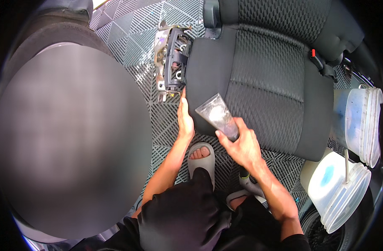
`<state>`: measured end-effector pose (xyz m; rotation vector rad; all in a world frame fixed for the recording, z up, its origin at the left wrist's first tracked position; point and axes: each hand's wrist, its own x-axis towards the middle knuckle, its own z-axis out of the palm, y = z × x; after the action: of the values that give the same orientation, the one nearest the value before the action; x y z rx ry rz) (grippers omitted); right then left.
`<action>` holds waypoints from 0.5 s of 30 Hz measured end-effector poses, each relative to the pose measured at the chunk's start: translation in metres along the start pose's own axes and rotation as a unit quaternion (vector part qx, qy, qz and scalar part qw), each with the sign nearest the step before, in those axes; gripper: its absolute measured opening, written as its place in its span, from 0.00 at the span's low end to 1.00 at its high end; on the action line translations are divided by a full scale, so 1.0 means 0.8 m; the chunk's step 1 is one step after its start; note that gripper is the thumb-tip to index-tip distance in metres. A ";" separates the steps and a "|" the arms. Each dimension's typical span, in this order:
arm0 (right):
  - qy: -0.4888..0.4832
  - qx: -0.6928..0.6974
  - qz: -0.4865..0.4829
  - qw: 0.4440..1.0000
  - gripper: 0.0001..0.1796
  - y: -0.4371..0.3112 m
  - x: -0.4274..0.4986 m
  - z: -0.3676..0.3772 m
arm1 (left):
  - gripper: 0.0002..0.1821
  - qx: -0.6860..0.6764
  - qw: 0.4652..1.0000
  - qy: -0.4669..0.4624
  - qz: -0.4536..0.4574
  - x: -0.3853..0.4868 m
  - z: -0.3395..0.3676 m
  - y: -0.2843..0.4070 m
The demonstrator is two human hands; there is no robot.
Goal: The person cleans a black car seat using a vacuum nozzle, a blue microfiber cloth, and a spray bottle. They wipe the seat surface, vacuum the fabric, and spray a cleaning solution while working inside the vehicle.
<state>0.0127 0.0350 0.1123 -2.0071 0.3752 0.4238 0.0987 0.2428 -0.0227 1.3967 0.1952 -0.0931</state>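
Observation:
My right hand (246,146) is wrapped around the narrow end of a clear, wedge-shaped plastic suction nozzle (216,113). The nozzle's wide end is over the front left corner of a dark grey fabric car seat (268,91), and whether it touches the cloth is hard to tell. Against the seat cushion's left side lies my left hand (186,117), its fingers stretched flat and partly hidden by the edge. Beyond those fingertips, a metal and black plastic seat mechanism (171,59) shows along the cushion's side. A red seat-belt buckle (313,53) sits at the right.
Two translucent plastic buckets (360,122) with blue marks are at the right, above a black wheel (320,232). A tire (75,31) shows at upper left, beside a large blurred area. Ribbed floor tiles (131,53) lie underneath. A hose-like piece (244,174) is near my feet.

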 end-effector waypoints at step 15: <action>0.062 -0.055 -0.104 0.991 0.33 0.005 0.011 0.054 | 0.36 0.149 0.982 0.058 0.097 -0.020 0.028 0.006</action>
<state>0.0125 0.0711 0.0864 -2.1605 0.2199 0.1931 0.0856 0.2210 -0.0112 1.7139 0.1433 0.1264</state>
